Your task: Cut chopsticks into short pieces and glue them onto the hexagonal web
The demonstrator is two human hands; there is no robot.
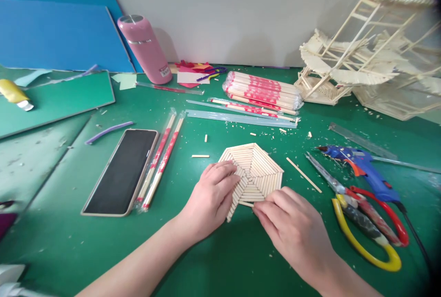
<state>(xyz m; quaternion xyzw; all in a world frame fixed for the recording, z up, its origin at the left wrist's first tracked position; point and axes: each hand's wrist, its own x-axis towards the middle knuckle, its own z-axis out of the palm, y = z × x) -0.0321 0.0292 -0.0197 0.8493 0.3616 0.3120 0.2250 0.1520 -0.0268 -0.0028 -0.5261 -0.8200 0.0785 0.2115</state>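
At the centre of the frame, the hexagonal stick panel (253,173) is pressed flat on the green table (193,251) by the left hand (212,198), fingers spread, grasping nothing. A short stick (246,203) is pinched by the right hand (292,225) against its lower edge, apparently for fitting.

both hands rest on a hexagonal panel of wooden sticks (257,170) lying flat on the green mat (213,260): the left hand (210,198) presses its left edge, the right hand (292,225) pinches a stick at its lower edge. scissors (365,216) and a blue glue gun (361,168) lie to the right, a phone (122,173) to the left.
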